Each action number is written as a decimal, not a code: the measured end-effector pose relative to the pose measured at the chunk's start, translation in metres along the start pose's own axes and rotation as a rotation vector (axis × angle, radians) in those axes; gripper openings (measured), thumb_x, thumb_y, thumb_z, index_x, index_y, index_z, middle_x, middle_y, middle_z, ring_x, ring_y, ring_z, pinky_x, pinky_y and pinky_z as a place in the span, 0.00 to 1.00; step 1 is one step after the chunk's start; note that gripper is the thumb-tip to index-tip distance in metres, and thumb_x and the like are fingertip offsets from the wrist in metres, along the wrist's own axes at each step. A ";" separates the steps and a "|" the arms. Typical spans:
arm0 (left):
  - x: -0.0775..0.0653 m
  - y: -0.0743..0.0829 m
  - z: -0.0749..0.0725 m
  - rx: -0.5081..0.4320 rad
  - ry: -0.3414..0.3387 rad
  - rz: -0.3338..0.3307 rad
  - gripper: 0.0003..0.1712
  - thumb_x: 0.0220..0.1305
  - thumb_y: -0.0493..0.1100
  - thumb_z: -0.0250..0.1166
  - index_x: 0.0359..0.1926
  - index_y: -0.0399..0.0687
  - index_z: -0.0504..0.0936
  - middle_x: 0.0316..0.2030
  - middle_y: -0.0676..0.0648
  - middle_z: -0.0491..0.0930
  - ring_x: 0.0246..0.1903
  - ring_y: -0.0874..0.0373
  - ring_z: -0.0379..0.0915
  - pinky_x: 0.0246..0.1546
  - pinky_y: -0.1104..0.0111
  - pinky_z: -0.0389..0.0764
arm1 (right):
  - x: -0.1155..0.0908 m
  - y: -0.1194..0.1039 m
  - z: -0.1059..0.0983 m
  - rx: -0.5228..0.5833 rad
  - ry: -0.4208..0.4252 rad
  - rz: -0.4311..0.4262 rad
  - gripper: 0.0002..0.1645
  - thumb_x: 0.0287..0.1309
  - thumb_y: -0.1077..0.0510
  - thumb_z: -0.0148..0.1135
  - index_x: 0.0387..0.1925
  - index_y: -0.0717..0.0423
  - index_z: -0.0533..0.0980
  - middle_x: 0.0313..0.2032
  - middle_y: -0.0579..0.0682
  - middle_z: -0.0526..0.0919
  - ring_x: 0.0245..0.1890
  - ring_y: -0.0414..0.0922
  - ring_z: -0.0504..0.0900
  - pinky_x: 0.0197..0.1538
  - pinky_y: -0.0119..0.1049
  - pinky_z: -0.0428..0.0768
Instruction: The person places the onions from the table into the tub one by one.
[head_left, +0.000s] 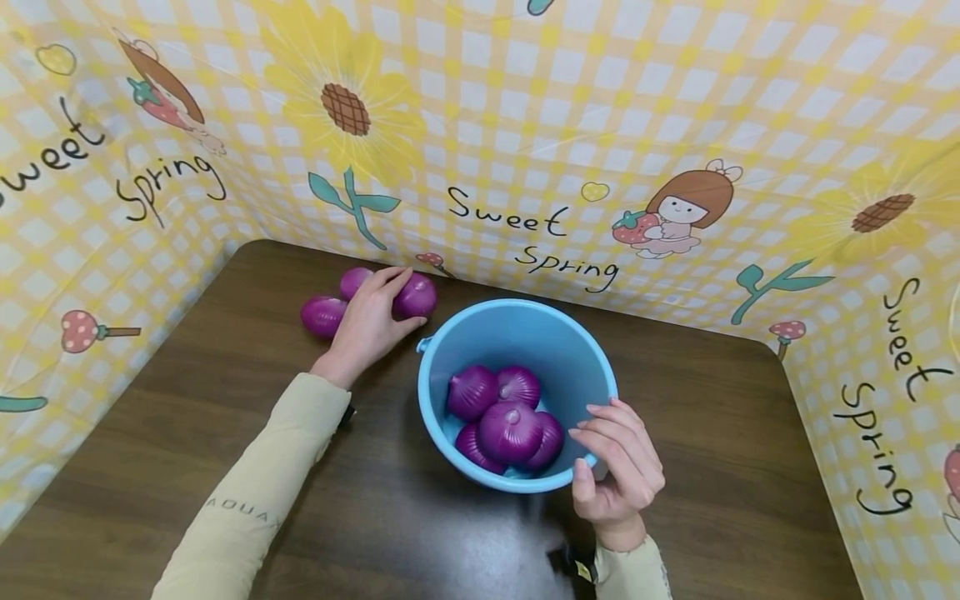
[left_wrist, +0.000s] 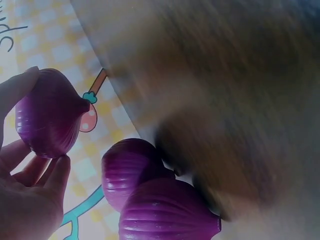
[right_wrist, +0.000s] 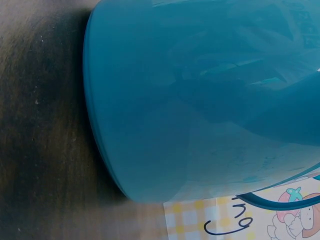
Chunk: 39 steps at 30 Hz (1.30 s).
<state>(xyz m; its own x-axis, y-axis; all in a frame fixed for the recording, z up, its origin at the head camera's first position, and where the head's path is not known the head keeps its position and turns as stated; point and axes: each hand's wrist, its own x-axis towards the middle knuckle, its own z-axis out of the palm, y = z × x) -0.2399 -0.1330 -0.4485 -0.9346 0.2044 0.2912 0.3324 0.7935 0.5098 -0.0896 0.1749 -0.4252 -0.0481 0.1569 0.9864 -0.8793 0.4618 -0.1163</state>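
Observation:
My left hand (head_left: 367,321) grips a purple onion (head_left: 416,296) between thumb and fingers, left of the bucket. In the left wrist view the held onion (left_wrist: 50,114) has its pointed tip facing right. Two more onions, one nearer (head_left: 323,317) and one farther back (head_left: 356,282), lie beside that hand, partly covered by it. A light blue bucket (head_left: 517,310) stands on the table with several onions (head_left: 512,432) piled at its bottom. My right hand (head_left: 618,462) holds the bucket's right rim, fingers over the edge and thumb outside.
The brown wooden table (head_left: 720,467) is bordered at the back and sides by a yellow checked cloth (head_left: 517,142) with printed flowers and lettering. A small lug (head_left: 424,344) sticks out from the bucket's left rim. The right wrist view is mostly bucket wall (right_wrist: 190,110).

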 end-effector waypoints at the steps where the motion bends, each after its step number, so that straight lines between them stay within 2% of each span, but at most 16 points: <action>1: 0.000 0.000 0.000 -0.003 0.005 0.004 0.48 0.55 0.47 0.81 0.72 0.36 0.69 0.68 0.37 0.68 0.66 0.41 0.63 0.67 0.47 0.66 | 0.000 0.000 0.000 0.000 0.000 0.001 0.27 0.62 0.50 0.62 0.15 0.67 0.80 0.17 0.59 0.80 0.22 0.59 0.81 0.50 0.50 0.84; 8: -0.002 0.002 0.000 -0.006 0.008 0.030 0.48 0.55 0.46 0.81 0.72 0.36 0.69 0.67 0.37 0.69 0.66 0.42 0.63 0.66 0.48 0.68 | 0.001 0.000 0.000 -0.002 0.004 0.000 0.27 0.62 0.50 0.62 0.15 0.67 0.80 0.17 0.59 0.80 0.23 0.58 0.81 0.50 0.50 0.84; 21: -0.007 0.005 -0.005 -0.024 0.019 0.012 0.48 0.55 0.46 0.81 0.73 0.38 0.69 0.68 0.37 0.69 0.66 0.42 0.64 0.66 0.48 0.68 | -0.001 0.000 -0.002 -0.010 -0.013 0.018 0.27 0.62 0.50 0.62 0.16 0.67 0.81 0.17 0.59 0.81 0.23 0.59 0.81 0.51 0.50 0.83; 39: -0.017 0.012 -0.009 -0.065 0.053 0.022 0.47 0.55 0.46 0.81 0.72 0.37 0.70 0.67 0.38 0.69 0.66 0.42 0.63 0.66 0.47 0.67 | -0.001 0.001 -0.001 -0.007 -0.006 0.009 0.27 0.62 0.50 0.62 0.16 0.67 0.81 0.17 0.59 0.80 0.22 0.59 0.81 0.51 0.50 0.84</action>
<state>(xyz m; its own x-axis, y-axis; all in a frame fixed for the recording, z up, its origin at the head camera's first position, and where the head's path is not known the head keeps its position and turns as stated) -0.2187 -0.1320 -0.4400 -0.9194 0.1896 0.3445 0.3622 0.7495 0.5541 -0.0895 0.1758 -0.4267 -0.0590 0.1554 0.9861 -0.8756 0.4664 -0.1259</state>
